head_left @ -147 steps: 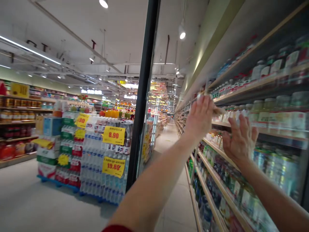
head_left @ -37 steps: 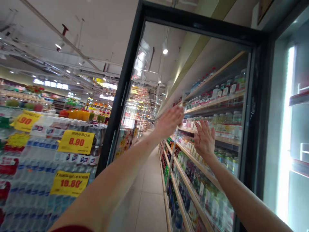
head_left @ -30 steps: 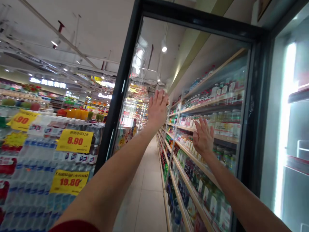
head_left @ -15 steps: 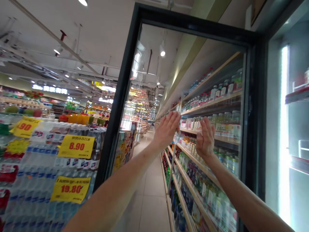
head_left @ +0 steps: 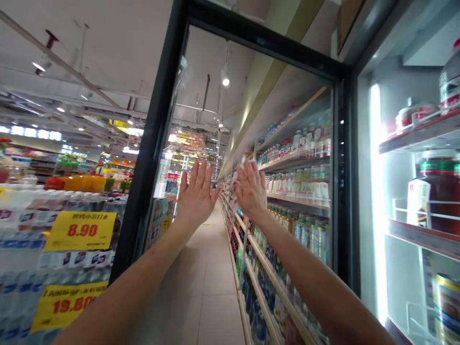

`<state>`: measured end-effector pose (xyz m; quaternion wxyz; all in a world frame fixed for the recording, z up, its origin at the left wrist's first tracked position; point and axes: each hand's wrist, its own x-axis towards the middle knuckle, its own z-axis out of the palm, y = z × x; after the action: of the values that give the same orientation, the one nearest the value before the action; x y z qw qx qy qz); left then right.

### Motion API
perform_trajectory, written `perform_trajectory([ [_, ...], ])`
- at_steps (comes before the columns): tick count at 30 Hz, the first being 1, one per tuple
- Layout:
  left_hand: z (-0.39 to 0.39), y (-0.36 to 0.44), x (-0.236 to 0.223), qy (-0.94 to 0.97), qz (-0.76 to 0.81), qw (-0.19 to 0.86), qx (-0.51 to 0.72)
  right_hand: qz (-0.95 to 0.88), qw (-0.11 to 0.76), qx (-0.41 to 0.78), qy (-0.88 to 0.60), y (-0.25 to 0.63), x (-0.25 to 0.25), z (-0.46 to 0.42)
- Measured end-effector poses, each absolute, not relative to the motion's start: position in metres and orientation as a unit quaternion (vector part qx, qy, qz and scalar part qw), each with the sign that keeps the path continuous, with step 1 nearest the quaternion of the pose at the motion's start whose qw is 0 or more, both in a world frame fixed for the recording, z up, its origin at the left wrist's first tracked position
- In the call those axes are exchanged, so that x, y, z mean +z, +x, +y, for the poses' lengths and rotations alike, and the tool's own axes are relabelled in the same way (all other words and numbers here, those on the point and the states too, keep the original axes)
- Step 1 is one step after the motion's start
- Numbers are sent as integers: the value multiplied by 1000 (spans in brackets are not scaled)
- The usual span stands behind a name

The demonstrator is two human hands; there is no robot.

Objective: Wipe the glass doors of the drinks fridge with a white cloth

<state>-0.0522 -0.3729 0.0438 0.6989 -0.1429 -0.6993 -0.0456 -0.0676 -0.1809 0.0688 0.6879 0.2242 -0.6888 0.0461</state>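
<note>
A glass fridge door (head_left: 212, 110) in a black frame (head_left: 142, 163) stands swung open in front of me. My left hand (head_left: 196, 196) lies flat on the glass with its fingers spread, holding nothing. My right hand (head_left: 250, 189) is pressed on the glass just to its right, fingers stretched out and close together. A pale blur sits at its fingertips; I cannot make out what it is. The two hands are nearly side by side at mid height of the door.
The open fridge (head_left: 424, 201) on the right holds bottles and cans on lit shelves. Through the glass, long drink shelves (head_left: 298, 191) line a tiled aisle (head_left: 212, 287). A stack of bottled water with yellow price tags (head_left: 81, 230) stands on the left.
Both hands have slid left across the glass, and the left hand has dropped and spread its fingers. The view has swung right, showing more of the fridge interior.
</note>
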Motion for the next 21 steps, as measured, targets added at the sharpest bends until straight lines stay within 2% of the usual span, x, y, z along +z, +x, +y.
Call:
perform_trajectory([
  [2, -368, -52, 44, -141, -699, 699, -44, -694, 698, 66, 163, -70, 79, -127],
  [4, -366, -52, 44, -141, -700, 698, -50, -685, 712, 140, 62, -74, 88, -80],
  [7, -367, -54, 44, -145, -695, 702, -57, -651, 729, 210, -10, -76, 90, -71],
  [9, -369, -57, 43, -148, -689, 707, -57, -663, 729, 153, 78, -75, 83, -104],
  [11, -370, -61, 43, -151, -684, 712, -54, -690, 690, 14, 220, -74, 75, -135],
  [13, -371, -64, 42, -152, -683, 712, -52, -704, 664, -42, 251, -75, 72, -134],
  [15, -371, -65, 42, -155, -684, 711, -51, -705, 689, 26, 165, -78, 75, -94],
  [17, -370, -64, 42, -156, -685, 710, -52, -664, 729, 165, 24, -81, 79, -40],
  [19, -369, -63, 42, -157, -684, 710, -56, -632, 743, 217, -40, -84, 80, -7],
  [21, -367, -61, 42, -157, -683, 711, -63, -626, 752, 206, -32, -85, 72, -15],
])
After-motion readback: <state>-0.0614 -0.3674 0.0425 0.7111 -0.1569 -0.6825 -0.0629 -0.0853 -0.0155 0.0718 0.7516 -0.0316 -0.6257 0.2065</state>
